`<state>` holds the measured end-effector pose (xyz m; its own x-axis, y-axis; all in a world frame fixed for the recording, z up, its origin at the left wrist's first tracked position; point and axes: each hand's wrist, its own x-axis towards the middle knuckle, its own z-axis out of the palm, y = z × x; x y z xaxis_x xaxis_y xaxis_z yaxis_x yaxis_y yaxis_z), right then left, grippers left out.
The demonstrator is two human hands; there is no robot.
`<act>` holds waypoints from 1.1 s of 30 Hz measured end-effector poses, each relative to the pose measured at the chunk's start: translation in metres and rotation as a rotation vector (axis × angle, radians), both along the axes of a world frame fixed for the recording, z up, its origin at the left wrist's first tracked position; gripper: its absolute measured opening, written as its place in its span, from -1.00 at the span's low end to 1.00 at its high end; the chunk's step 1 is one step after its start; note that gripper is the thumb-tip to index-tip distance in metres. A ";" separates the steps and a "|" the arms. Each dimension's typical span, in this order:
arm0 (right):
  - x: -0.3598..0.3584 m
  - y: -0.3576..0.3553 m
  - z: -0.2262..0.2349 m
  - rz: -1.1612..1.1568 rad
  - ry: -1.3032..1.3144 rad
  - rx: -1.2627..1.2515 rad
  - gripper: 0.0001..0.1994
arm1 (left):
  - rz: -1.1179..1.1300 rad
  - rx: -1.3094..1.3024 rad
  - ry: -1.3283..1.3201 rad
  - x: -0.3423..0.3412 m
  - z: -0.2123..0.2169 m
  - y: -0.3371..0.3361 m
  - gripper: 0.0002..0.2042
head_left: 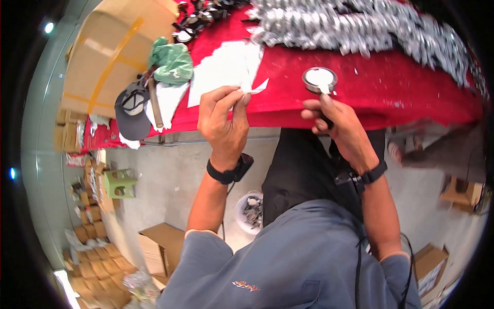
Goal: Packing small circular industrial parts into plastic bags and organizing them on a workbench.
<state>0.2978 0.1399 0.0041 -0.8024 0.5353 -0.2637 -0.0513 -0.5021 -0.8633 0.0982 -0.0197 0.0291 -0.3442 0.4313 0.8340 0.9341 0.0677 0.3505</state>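
My left hand is raised at the table's near edge, thumb and fingers pinched on a thin white strip that looks like paper. To the right, my right hand is closed with its thumb at the lower rim of a round piece with a white face and a metallic rim. Something dark shows within the curled fingers, perhaps part of that piece; its shape is mostly hidden. A small white bit lies by the thumb tip. White sheets spread on the red cloth beyond my left hand.
Rows of silvery wrapped pieces line the far side of the red-covered table. At left are dark pieces, a green bag, a cap, a rod and a large carton. A bucket stands below.
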 end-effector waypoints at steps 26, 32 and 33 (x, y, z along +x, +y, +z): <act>0.023 0.009 -0.032 -0.338 0.044 0.235 -0.71 | -0.221 -0.305 -0.106 0.048 -0.031 0.001 -0.70; 0.022 0.008 -0.022 -0.319 0.018 0.240 -0.72 | -0.289 -0.249 -0.624 0.072 -0.020 0.045 -0.76; 0.028 0.010 -0.020 -0.313 0.006 0.247 -0.74 | -0.338 -0.308 -0.758 0.079 -0.015 0.056 -0.77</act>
<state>0.3256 0.1499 -0.0157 -0.5913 0.8011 -0.0925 -0.1742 -0.2389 -0.9553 0.1776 0.0363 0.0139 -0.5703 0.7780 0.2636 0.4454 0.0232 0.8950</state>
